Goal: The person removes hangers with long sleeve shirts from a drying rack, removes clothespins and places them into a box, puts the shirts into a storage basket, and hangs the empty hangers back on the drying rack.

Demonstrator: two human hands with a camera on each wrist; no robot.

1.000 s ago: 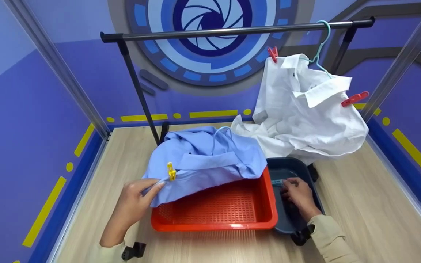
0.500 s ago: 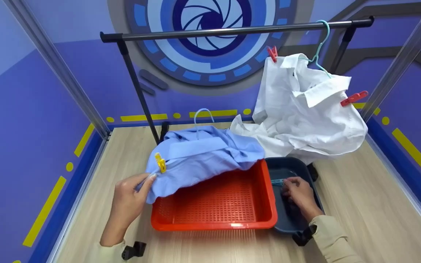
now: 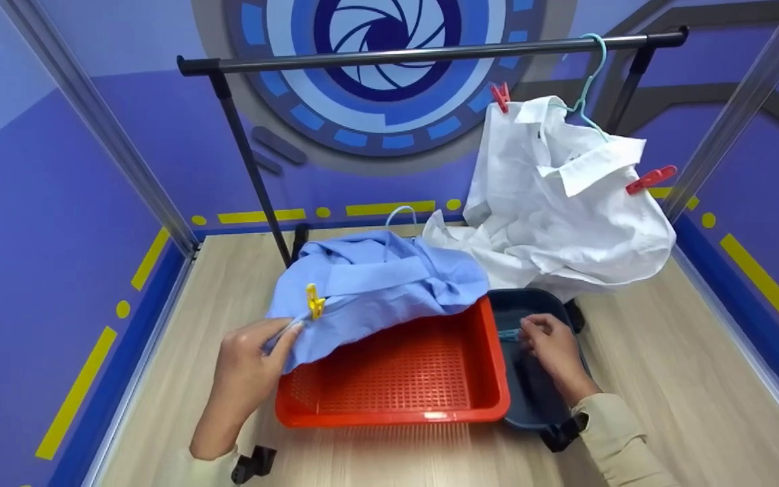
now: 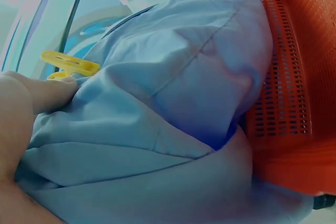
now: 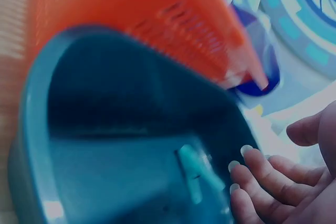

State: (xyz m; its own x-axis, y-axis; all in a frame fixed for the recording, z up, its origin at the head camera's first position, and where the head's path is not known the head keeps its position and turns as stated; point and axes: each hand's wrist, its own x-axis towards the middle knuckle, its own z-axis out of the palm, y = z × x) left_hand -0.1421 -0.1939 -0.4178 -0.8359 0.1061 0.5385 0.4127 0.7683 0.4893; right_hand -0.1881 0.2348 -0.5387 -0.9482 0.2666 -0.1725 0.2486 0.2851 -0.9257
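With thumb and fingers my left hand (image 3: 251, 358) pinches the edge of a light blue shirt (image 3: 369, 281). A yellow clothespin (image 3: 314, 302) is clipped to the shirt just beside those fingers. The shirt lies bunched over the back of a red basket (image 3: 393, 418), and a pale blue hanger hook (image 3: 401, 210) stands up from its collar. My right hand (image 3: 555, 352) hovers over a dark blue tray (image 3: 537, 399), thumb apart from the loosely bent fingers. In the right wrist view, a teal clothespin (image 5: 194, 174) lies on the tray's floor near the fingertips, apart from them.
A metal rail (image 3: 389, 55) spans the back. At its right end a white shirt (image 3: 585, 223) hangs from a teal hanger (image 3: 587, 88), with red clothespins (image 3: 651, 180) on both shoulders. Its hem drapes behind the tray. Side walls bound the wooden tabletop (image 3: 159, 379).
The blue shirt and my left hand shifted left, then slightly back right; the hanger hook swung up behind the collar. My right hand has risen a little from beside the teal clothespin.
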